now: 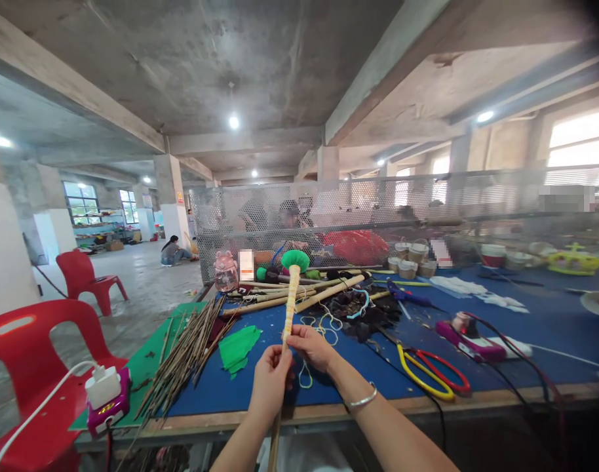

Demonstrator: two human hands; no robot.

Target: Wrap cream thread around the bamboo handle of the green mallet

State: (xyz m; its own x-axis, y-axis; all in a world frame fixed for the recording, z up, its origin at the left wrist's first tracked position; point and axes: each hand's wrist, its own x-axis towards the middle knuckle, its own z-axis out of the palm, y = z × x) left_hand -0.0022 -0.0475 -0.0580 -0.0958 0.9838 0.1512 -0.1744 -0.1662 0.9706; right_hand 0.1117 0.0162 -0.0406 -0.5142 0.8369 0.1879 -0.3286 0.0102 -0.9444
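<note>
I hold a long stick upright over the near edge of the blue table; its upper part is wrapped in pale yellow and pink cord and it ends in a round green head. My left hand is wrapped around the bare shaft lower down. My right hand, with a silver bracelet on the wrist, pinches the stick just above the left one. Loose yellow cord loops lie on the table beneath my hands.
A bundle of thin sticks and green felt pieces lie to the left. Yellow and red scissors, a purple glue gun and thicker bamboo rods lie beyond. Red chairs stand left; a mesh screen backs the table.
</note>
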